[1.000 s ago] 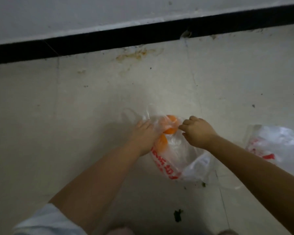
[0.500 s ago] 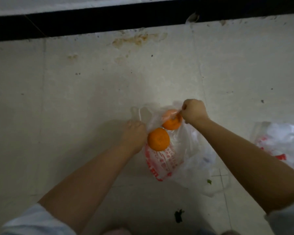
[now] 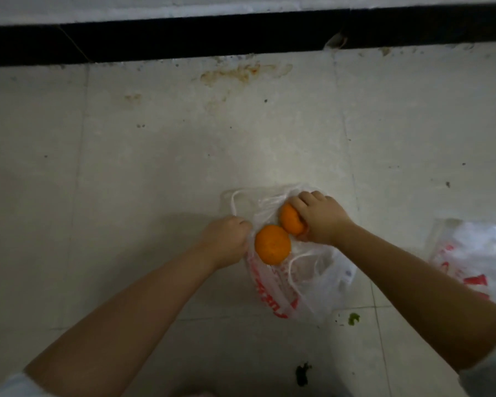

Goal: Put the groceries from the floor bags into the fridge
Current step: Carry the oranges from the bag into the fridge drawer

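Oranges: two lie at the open mouth of the white plastic bag on the floor. The far orange, at the bag's far edge, is held by the right hand, fingers curled over its top and side. The near orange sits free just beside the first, touching it, on the bag's left side. The left hand is closed on the bag's left rim where a handle loop rises, holding the mouth apart. A second bag lies well apart to the right of the first.

Step in hand, as judged: lifting fruit out of the bag. To do it well, the right grip should wrap the far orange fully before lifting, since the thumb side is hidden and the hold cannot be confirmed as secure. The left hand should keep the rim taut and low so the film does not drag the near orange out and let it roll.

Materials: oranges round, slightly flattened, with a matt dimpled skin; bag thin, translucent, crumpled, with red print; floor pale, hard tile, stained and speckled.
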`<state>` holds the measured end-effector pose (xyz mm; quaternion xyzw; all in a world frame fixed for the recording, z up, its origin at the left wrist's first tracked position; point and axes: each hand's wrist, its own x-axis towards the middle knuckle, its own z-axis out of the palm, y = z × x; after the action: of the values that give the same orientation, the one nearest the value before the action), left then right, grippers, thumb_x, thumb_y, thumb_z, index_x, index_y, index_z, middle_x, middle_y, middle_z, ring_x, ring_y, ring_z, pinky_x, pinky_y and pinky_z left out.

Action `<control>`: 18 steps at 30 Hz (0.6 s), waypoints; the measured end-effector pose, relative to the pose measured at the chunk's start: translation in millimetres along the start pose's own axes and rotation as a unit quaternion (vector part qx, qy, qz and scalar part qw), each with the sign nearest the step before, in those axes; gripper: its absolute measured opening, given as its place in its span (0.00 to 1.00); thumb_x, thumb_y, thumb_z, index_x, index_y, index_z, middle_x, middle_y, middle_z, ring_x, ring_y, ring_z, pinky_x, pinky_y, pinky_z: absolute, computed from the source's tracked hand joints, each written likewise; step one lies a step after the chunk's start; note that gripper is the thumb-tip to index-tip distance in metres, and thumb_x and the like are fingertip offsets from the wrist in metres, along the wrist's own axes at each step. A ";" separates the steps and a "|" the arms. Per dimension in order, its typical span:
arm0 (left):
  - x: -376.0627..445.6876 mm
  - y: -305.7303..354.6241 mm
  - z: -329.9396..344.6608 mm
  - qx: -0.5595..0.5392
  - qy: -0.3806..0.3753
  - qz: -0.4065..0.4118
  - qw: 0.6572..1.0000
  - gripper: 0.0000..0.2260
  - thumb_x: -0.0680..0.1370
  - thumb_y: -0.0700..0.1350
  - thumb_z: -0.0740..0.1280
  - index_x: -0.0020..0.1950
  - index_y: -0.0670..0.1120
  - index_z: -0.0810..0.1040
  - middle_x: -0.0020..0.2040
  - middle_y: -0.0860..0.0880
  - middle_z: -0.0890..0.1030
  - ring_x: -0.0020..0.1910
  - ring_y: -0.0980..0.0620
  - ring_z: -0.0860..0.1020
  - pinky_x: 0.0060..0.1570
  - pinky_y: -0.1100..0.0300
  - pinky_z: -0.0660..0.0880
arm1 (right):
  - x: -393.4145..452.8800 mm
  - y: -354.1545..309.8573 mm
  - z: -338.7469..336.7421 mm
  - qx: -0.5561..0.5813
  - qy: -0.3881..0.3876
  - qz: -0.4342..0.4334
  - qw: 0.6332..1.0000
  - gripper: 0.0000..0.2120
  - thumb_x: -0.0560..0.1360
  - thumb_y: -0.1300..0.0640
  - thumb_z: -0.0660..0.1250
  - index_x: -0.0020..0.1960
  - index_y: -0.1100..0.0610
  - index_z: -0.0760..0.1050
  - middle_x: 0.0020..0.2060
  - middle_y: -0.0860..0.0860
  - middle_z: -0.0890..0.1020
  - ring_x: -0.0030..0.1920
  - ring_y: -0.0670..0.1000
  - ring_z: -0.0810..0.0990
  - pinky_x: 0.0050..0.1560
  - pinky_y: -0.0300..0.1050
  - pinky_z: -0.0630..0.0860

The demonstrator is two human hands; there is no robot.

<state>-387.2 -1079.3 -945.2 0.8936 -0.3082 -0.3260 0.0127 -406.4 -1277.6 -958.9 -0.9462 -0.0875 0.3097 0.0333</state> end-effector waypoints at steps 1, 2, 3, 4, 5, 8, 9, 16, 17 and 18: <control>-1.0 4.9 -2.8 -0.008 0.006 0.014 1.000 0.23 0.74 0.48 0.48 0.59 0.40 0.76 0.60 0.43 0.77 0.60 0.44 0.74 0.55 0.55 0.72 | -3.2 0.4 4.4 -0.004 0.017 0.002 1.000 0.36 0.70 0.46 0.68 0.72 0.53 0.56 0.68 0.55 0.67 0.66 0.57 0.66 0.64 0.49 0.65; -2.0 10.8 -5.6 -0.007 0.001 0.028 1.000 0.25 0.73 0.49 0.47 0.59 0.40 0.76 0.60 0.43 0.78 0.60 0.45 0.75 0.54 0.56 0.72 | -6.8 1.2 7.2 0.001 0.033 0.004 0.999 0.35 0.69 0.46 0.68 0.71 0.53 0.58 0.67 0.55 0.68 0.65 0.57 0.66 0.64 0.49 0.64; -1.7 17.5 -7.4 0.007 -0.009 0.034 0.999 0.23 0.74 0.48 0.48 0.59 0.40 0.76 0.60 0.43 0.77 0.60 0.45 0.75 0.54 0.57 0.72 | -10.8 2.4 8.8 0.009 0.046 0.007 0.999 0.34 0.68 0.46 0.68 0.71 0.52 0.60 0.65 0.54 0.70 0.65 0.57 0.67 0.64 0.48 0.64; 0.9 23.8 -7.6 0.025 -0.021 0.032 0.999 0.19 0.77 0.47 0.51 0.59 0.40 0.76 0.60 0.43 0.77 0.60 0.45 0.75 0.53 0.57 0.71 | -15.7 4.9 10.7 0.022 0.055 0.012 0.998 0.34 0.67 0.46 0.69 0.70 0.52 0.61 0.64 0.54 0.71 0.64 0.57 0.67 0.63 0.47 0.63; 4.0 30.2 -7.6 0.034 -0.027 0.029 0.999 0.15 0.78 0.44 0.55 0.60 0.39 0.75 0.60 0.43 0.76 0.60 0.44 0.75 0.53 0.56 0.71 | -20.7 8.6 12.6 0.040 0.064 0.016 0.997 0.35 0.66 0.46 0.70 0.69 0.53 0.63 0.64 0.54 0.72 0.63 0.57 0.68 0.62 0.47 0.64; 11.9 46.1 -6.5 0.036 -0.027 0.029 0.999 0.17 0.78 0.46 0.60 0.65 0.40 0.69 0.63 0.42 0.73 0.60 0.43 0.73 0.55 0.53 0.71 | -38.4 22.4 18.0 0.077 0.075 0.017 0.994 0.37 0.61 0.49 0.74 0.67 0.57 0.68 0.60 0.58 0.76 0.59 0.61 0.73 0.60 0.51 0.69; 13.9 51.1 -5.8 0.044 -0.033 0.033 0.998 0.20 0.78 0.48 0.62 0.67 0.40 0.67 0.63 0.41 0.71 0.61 0.43 0.73 0.56 0.52 0.71 | -45.3 27.1 21.8 0.077 0.074 0.007 0.994 0.38 0.57 0.48 0.76 0.65 0.58 0.71 0.57 0.59 0.79 0.55 0.63 0.76 0.56 0.54 0.72; 30.6 80.2 5.2 0.175 -0.048 0.031 0.983 0.22 0.78 0.46 0.63 0.69 0.40 0.64 0.67 0.39 0.70 0.66 0.41 0.66 0.65 0.52 0.63 | -79.2 34.6 46.9 0.110 0.048 0.039 0.992 0.38 0.56 0.44 0.72 0.63 0.59 0.72 0.53 0.59 0.81 0.50 0.63 0.79 0.51 0.53 0.75; 31.2 79.5 4.9 0.172 -0.035 0.035 0.984 0.23 0.76 0.50 0.65 0.68 0.42 0.66 0.66 0.41 0.72 0.66 0.42 0.65 0.64 0.53 0.63 | -80.9 33.6 47.9 0.112 0.043 0.046 0.992 0.39 0.59 0.45 0.73 0.66 0.57 0.68 0.58 0.58 0.78 0.56 0.61 0.76 0.56 0.51 0.71; 31.3 77.1 3.7 0.154 -0.026 0.036 0.987 0.25 0.74 0.54 0.67 0.67 0.44 0.67 0.65 0.43 0.73 0.66 0.43 0.65 0.63 0.53 0.63 | -82.4 32.5 48.9 0.119 0.040 0.053 0.991 0.39 0.62 0.46 0.73 0.69 0.56 0.65 0.62 0.56 0.75 0.60 0.60 0.73 0.60 0.48 0.68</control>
<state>-412.5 -1158.6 -948.8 0.8644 -0.3874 -0.2966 -0.1213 -496.0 -1324.5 -954.3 -0.9504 0.0012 0.2811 0.1328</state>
